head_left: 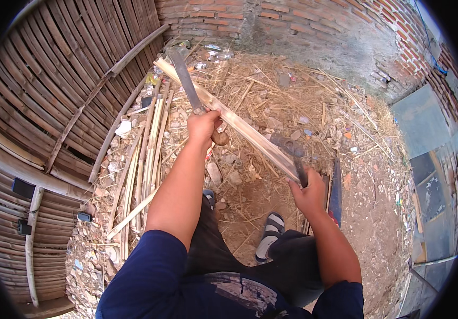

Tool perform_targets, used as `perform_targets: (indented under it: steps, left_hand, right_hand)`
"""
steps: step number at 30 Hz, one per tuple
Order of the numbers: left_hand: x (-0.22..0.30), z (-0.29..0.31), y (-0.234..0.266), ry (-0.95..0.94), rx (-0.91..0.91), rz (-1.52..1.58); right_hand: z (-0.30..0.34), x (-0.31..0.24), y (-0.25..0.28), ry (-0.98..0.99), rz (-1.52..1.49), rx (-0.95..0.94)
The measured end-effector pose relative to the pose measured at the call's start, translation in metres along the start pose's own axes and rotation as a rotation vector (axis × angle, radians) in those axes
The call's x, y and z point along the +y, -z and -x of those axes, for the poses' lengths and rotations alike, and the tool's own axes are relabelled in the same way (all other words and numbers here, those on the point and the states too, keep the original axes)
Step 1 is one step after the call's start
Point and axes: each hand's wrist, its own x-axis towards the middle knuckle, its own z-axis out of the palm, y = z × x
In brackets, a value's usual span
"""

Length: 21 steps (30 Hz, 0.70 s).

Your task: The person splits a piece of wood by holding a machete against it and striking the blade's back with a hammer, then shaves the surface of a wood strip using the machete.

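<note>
- Beside a brown slatted wooden wall (69, 85), you have a long, pale, split strip of wood or bamboo (247, 129) slanting across your front, above brown ground (370, 218) strewn with straw and stones.
- Your left hand (203, 127) is closed around a dark-bladed machete with a rounded brown wooden handle (186, 80), its blade pointing up and away; whether those fingers also pinch the strip, you cannot tell from here.
- Your right hand (309, 192) is curled around a dark, blurred, narrow object (301, 173) at the strip's near end; its kind is unclear.
- Judged by its slimness, the strip should feel light and fairly stiff, springy along its length, apt to split with the grain. Take its broad faces, clear of the blade and of possibly splintery edges.
- The machete likely weighs more; the wooden handle is your hold.
- Cream-yellow and straight, the strip shows lengthwise grain and a tapering far end.
</note>
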Motion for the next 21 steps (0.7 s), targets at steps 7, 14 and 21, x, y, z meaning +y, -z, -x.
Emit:
perform_targets:
  steps: [7, 14, 21]
  left_hand:
    - [0.017, 0.004, 0.008, -0.085, 0.032, -0.149]
    - [0.030, 0.042, -0.006, -0.233, -0.016, -0.179]
    - [0.025, 0.063, -0.005, -0.305, -0.060, -0.632]
  right_hand:
    - [0.001, 0.004, -0.009, -0.230, -0.197, -0.380]
    - [-0.045, -0.006, -0.022, -0.291, -0.513, -0.214]
    - [-0.124, -0.048, -0.026, -0.385, -0.687, -0.287]
